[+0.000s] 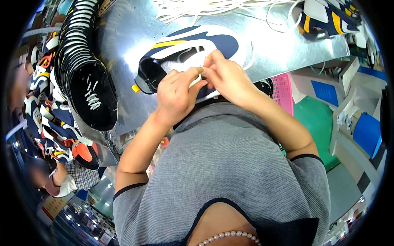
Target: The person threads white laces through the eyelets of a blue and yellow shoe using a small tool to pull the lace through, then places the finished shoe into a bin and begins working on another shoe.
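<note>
Two bare hands meet over a shoe upper point(193, 47) that lies flat on a shiny metal table point(283, 49), just in front of the person's chest. This upper is white and navy with a yellow stripe, its dark opening toward the left. The left hand point(177, 95) curls over the near edge of the upper, thumb and forefinger pinched together on something pale, probably the end of a white lace. The right hand point(230, 78) presses against it from the other side, its fingertips point(210, 59) also closed tight on the same small spot. Neither hand is open; exactly what sits between the fingers is too small to make out.

A loose tangle of white laces point(197, 10) lies at the far edge of the table. To the left stands a long stack of dark shoe uppers point(84, 61), and more finished uppers point(328, 16) rest at the far right. A pink basket point(282, 91) sits below the table's edge.

Because the grip is so fine, the lace end could slip free or fray if the pinch loosens. The upper could also slide on the smooth metal, since nothing else pins it down.
</note>
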### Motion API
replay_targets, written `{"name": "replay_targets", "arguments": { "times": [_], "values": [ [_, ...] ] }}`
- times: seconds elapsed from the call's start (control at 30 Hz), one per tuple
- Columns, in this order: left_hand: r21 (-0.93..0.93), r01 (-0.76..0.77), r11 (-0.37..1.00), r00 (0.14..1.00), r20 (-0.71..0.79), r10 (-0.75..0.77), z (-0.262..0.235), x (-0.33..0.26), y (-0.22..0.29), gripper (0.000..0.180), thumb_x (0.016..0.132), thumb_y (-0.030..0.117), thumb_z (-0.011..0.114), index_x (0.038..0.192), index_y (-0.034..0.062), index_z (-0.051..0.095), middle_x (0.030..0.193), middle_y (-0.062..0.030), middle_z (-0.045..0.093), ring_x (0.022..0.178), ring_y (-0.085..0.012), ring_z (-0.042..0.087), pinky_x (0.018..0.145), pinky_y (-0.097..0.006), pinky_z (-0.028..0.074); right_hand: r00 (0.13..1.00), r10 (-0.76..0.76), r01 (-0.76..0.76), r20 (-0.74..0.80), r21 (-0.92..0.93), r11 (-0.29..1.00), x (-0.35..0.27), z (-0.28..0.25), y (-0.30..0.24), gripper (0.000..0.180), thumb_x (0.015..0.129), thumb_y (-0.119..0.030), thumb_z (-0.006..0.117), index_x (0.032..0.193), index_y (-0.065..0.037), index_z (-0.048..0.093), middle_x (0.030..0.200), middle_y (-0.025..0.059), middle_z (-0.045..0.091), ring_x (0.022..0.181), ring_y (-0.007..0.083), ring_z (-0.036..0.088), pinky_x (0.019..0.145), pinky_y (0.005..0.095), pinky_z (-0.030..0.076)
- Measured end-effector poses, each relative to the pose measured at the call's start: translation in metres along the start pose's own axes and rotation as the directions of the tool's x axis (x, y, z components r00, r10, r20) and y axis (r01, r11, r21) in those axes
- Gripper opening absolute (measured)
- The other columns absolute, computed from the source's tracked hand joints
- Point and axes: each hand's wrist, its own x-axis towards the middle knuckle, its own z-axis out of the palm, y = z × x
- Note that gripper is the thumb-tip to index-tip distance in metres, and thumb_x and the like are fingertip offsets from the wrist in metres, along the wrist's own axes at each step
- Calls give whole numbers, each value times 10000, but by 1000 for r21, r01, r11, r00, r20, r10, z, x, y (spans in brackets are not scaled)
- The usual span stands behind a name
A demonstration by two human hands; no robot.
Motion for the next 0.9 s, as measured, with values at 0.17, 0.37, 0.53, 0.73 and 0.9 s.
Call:
{"name": "replay_targets", "arguments": {
  "times": [0.17, 0.37, 0.53, 0.73, 0.9],
  "values": [
    [70, 55, 996, 996, -67, -50, -8, -18, 2, 448, 741, 60, 842, 1035, 29, 506, 848, -79, 661, 600, -228, 545, 534, -334, 429, 991, 106, -82, 83, -249, 965, -25, -55, -24, 229, 877, -254, 688, 953, -49, 619, 809, 156, 672, 758, 293, 670, 650, 367, 496],
    [45, -41, 998, 996, -76, 45, -14, -14, 1, 454, 726, 37, 835, 1039, 45, 507, 810, -74, 655, 590, -234, 562, 553, -330, 410, 929, -303, 348, 213, -224, 910, 16, -20, -37, 205, 881, -158, 597, 1032, -42, 672, 870, 146, 703, 820, 311, 681, 712, 395, 517],
    [42, -79, 996, 993, -84, 83, -13, -25, -2, 470, 714, 56, 846, 1033, 55, 502, 795, -64, 656, 581, -212, 578, 567, -324, 429, 928, -272, 327, 255, -205, 923, 20, -13, -28, 213, 881, -156, 655, 1063, -49, 679, 819, 139, 703, 721, 303, 671, 675, 370, 513],
    [-45, 8, 999, 1000, -11, -8, -19, -19, -2, 436, 731, 73, 835, 1022, 34, 513, 817, -79, 662, 599, -239, 576, 573, -336, 445, 911, -412, 411, 25, -153, 899, 15, -16, -31, 214, 887, -89, 680, 1095, -38, 677, 887, 85, 733, 758, 183, 698, 687, 285, 520],
    [-63, 80, 995, 995, 68, -76, -26, -23, -2, 503, 740, 125, 840, 1094, 3, 504, 899, -104, 677, 639, -257, 591, 605, -330, 477, 684, -585, 691, -436, 130, 711, 42, -76, -78, 135, 887, -48, 692, 1020, -31, 702, 874, 34, 734, 806, 94, 692, 716, 219, 534]
  ]
}}
